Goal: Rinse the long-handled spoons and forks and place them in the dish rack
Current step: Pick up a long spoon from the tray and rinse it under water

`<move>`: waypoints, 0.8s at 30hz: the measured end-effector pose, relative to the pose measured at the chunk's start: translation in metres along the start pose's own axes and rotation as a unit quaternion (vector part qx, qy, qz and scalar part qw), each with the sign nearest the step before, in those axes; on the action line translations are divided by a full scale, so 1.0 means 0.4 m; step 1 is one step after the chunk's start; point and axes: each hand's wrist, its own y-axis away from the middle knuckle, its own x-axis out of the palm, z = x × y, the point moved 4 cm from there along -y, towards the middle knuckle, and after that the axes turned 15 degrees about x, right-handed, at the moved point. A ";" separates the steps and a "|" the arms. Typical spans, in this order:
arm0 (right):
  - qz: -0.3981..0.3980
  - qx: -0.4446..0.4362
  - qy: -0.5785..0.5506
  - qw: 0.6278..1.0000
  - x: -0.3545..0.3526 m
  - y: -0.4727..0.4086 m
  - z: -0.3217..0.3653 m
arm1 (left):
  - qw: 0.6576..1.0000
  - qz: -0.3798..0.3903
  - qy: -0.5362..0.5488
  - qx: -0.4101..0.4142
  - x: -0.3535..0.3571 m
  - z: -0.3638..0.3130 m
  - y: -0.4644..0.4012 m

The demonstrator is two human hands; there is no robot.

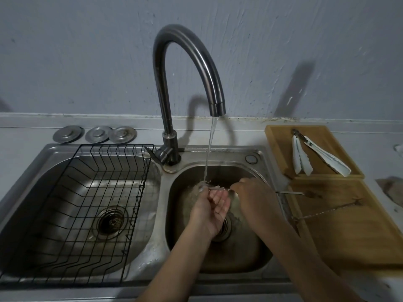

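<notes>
While water runs from the faucet (189,68) into the right basin (257,253), I see both hands over it in the head view. Right hand (253,192) is clenched on the handle of a long utensil (218,188), whose handle end sticks out past the basin's right rim; its head sits under the stream, too blurred w/ splash to tell spoon or fork. Left hand (214,205) is palm-up, fingers loosely cupped just below the utensil head, not gripping it as far as I can see. Black wire dish rack (91,205) sits in the left basin, nothing in it. Another long thin utensil (327,212) lies on the wooden board (359,236) right of the sink. Behind that, tongs (314,153) w/ white tips rest on a wooden tray (281,149). Three metal sink plugs (96,134) sit on the counter behind the rack.
</notes>
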 end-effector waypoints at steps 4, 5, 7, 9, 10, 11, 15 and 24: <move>0.010 0.009 -0.004 1.000 -0.007 0.002 -0.012 | 0.999 0.031 0.003 -0.030 -0.008 -0.013 -0.012; 0.007 0.009 -0.008 1.000 -0.008 0.004 -0.014 | 0.999 0.040 -0.004 -0.032 -0.009 -0.016 -0.015; 0.007 0.005 -0.012 1.000 -0.009 0.011 -0.009 | 0.998 0.049 -0.041 -0.023 -0.007 -0.017 -0.017; 0.010 -0.002 -0.005 1.000 -0.007 0.016 0.001 | 0.995 0.057 -0.081 -0.014 -0.005 -0.015 -0.019; 0.009 -0.006 -0.001 1.000 -0.006 0.016 0.005 | 0.994 0.061 -0.090 -0.014 -0.004 -0.016 -0.022; 0.007 -0.006 0.002 1.000 -0.007 0.016 0.005 | 0.994 0.063 -0.091 -0.019 -0.003 -0.017 -0.025; 0.014 0.006 -0.003 1.000 -0.016 0.019 -0.002 | 0.992 0.073 -0.099 -0.034 -0.011 -0.027 -0.039; 0.014 0.004 -0.006 1.000 -0.022 0.023 0.006 | 0.984 0.099 -0.146 -0.009 0.006 -0.036 -0.025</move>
